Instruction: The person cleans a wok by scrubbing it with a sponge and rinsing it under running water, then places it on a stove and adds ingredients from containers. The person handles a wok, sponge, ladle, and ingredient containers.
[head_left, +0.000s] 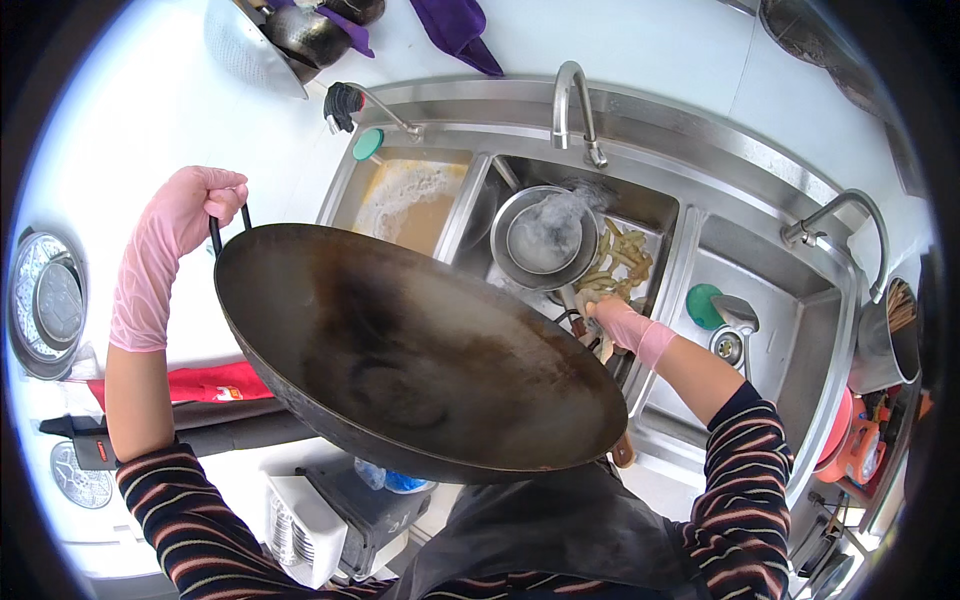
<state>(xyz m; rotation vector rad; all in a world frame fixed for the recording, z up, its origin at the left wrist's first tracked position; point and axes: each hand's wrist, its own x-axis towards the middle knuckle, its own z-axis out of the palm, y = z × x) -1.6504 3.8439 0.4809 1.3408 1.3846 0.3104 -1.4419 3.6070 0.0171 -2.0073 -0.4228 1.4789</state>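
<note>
A large, darkened wok (420, 360) is tilted in front of me, its inside brown and black with scorching. My left hand (202, 199), in a pink glove, grips the loop handle (216, 234) at its upper left rim. Over the middle sink basin, my right hand (626, 322), also gloved in pink, is closed around a pale crumpled cloth (595, 306). Close by it, a small metal pan (504, 240) holds steaming contents. Yellowish strips of food (626, 255) lie on the basin floor. The wok's near rim hides part of that basin.
The left basin (409, 210) holds cloudy, foamy water. A green disc (703, 304) and a metal ladle or turner (736, 311) lie in the right basin. Curved taps (574, 97) rise behind the basins. A steel container (885, 345) with sticks stands at right. Below the wok is a dark bin (382, 510).
</note>
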